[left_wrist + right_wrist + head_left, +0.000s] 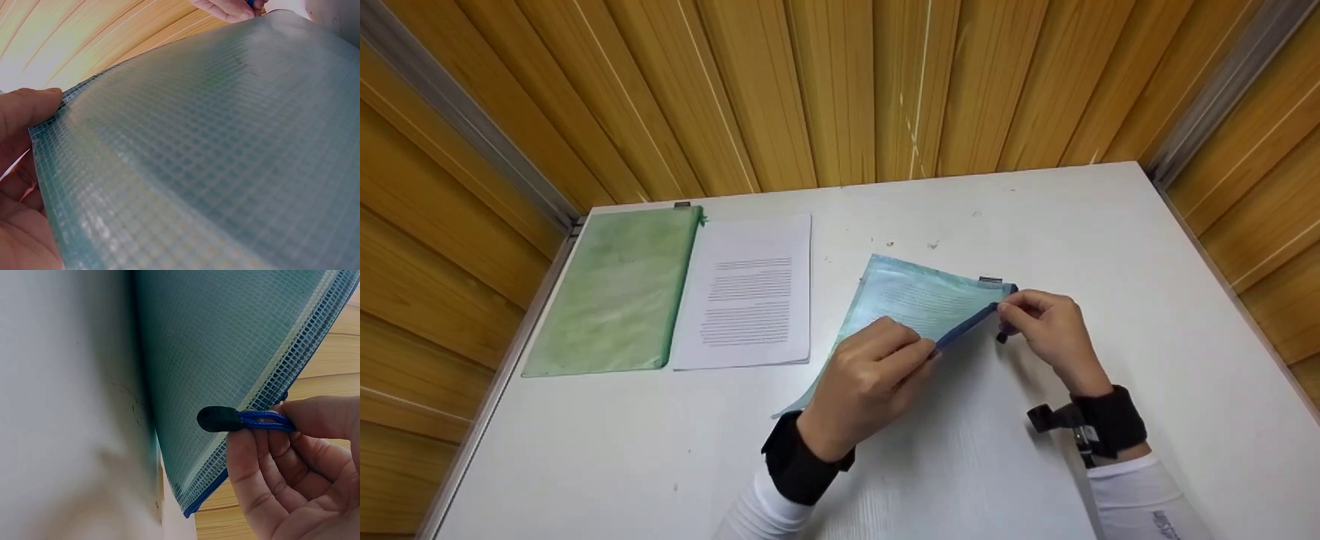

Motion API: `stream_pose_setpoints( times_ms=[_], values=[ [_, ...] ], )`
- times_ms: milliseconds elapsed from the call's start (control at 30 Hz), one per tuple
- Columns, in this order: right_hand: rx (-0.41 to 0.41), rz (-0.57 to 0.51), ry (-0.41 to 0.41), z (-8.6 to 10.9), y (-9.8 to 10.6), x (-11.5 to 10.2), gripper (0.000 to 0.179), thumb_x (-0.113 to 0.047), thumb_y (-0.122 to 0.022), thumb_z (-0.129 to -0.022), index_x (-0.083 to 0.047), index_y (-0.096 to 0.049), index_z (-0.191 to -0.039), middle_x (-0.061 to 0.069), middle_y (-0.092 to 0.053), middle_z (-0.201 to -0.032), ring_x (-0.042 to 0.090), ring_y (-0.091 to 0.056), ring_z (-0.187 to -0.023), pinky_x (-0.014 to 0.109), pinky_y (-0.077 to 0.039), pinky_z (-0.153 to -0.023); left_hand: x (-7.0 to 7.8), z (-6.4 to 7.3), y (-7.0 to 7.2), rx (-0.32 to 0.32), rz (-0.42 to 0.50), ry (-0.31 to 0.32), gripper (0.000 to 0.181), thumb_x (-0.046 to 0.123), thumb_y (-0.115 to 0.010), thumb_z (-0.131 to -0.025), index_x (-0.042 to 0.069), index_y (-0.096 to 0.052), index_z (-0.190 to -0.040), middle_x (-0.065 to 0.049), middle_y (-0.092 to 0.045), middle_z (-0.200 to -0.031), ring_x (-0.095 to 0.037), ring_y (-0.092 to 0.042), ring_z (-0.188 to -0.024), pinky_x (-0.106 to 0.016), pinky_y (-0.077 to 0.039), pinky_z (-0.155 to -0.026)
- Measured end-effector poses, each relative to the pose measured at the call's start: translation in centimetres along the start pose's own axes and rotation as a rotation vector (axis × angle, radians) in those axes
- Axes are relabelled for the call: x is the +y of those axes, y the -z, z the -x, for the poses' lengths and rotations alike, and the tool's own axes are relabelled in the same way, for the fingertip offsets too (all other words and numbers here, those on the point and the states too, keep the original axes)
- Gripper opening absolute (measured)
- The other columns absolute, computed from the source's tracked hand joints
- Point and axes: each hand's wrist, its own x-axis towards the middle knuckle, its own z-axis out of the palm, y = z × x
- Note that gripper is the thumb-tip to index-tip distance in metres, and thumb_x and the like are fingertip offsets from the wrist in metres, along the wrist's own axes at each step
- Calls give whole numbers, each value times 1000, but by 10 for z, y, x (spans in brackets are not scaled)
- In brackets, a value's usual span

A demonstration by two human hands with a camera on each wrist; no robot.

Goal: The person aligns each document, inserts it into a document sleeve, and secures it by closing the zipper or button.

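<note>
A blue-green mesh zipper pouch (900, 296) with a dark blue zipper edge is tilted up from the table, printed lines showing through it. My left hand (874, 371) pinches the near end of that edge; in the left wrist view its thumb (34, 107) presses on the pouch's corner. At the far end, my right hand (1050, 330) pinches the zipper pull. Seen from the right wrist, the pull is a blue cord loop (267, 421) with a black tip (218, 419), held between thumb and fingers close to the far corner.
On the white table (585, 450), a green zipper pouch (615, 292) lies flat at the left. Beside it lies a stack of printed paper (750, 300). Yellow wood-look panels (840, 90) stand along the back and sides.
</note>
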Motion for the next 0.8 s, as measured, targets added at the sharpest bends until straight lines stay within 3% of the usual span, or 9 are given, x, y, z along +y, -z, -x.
stream_pose_setpoints(
  times_ms=[400,633,800],
  values=[
    [28,38,-32,-5,2,8,18,-8,-70,-103,8,-77,-106,-7,-74,-79,-2,-67,-69,20,-48,-61,1,0,3,-8,-1,-2,7,7,-77,-99,5,-81,-93,0,-70,-81,-12,-61,-73,-18,-50,-66],
    [25,28,-47,-8,1,13,22,-9,-71,-103,11,-76,-111,-7,-75,-83,-4,-65,-69,18,-50,-62,-2,0,0,35,-23,-58,8,0,-85,-88,5,-79,-91,1,-68,-81,-11,-60,-72,-18,-50,-67],
    [21,14,-52,-8,1,14,22,-9,-71,-103,11,-75,-111,-8,-75,-82,-3,-65,-68,18,-50,-63,-2,-1,1,37,-22,-62,9,0,-85,-88,6,-79,-91,1,-68,-81,-11,-60,-72,-18,-50,-68]
  ],
)
